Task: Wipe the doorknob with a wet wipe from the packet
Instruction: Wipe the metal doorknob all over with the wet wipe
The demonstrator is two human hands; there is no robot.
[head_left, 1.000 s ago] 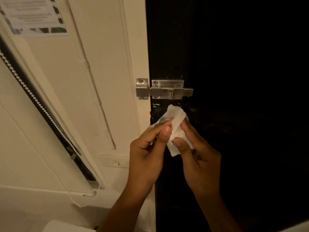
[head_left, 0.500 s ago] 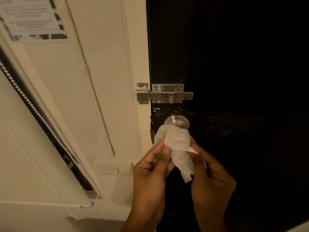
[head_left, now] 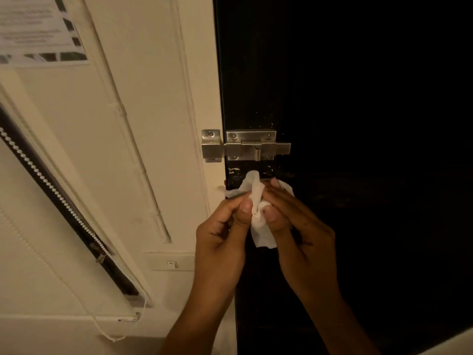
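A white wet wipe [head_left: 260, 230] is bunched between both my hands in front of the dark door [head_left: 358, 98], just below the metal slide bolt. My left hand [head_left: 222, 234] pinches its left side with thumb and fingers. My right hand [head_left: 299, 226] pinches its right side. The wipe's top [head_left: 252, 176] rises over the spot where the doorknob sits, and the knob itself is hidden behind the wipe and my fingers. The packet is not in view.
A steel slide bolt [head_left: 250, 148] spans the door edge and the cream frame [head_left: 194, 98]. A light switch plate [head_left: 172, 261] is on the wall at lower left. A roller blind with a bead chain [head_left: 51, 188] and a paper notice [head_left: 38, 29] are at left.
Half a second ago the silver knob showed above the wipe; now both hands have lifted the wipe up over it and the knob is covered.
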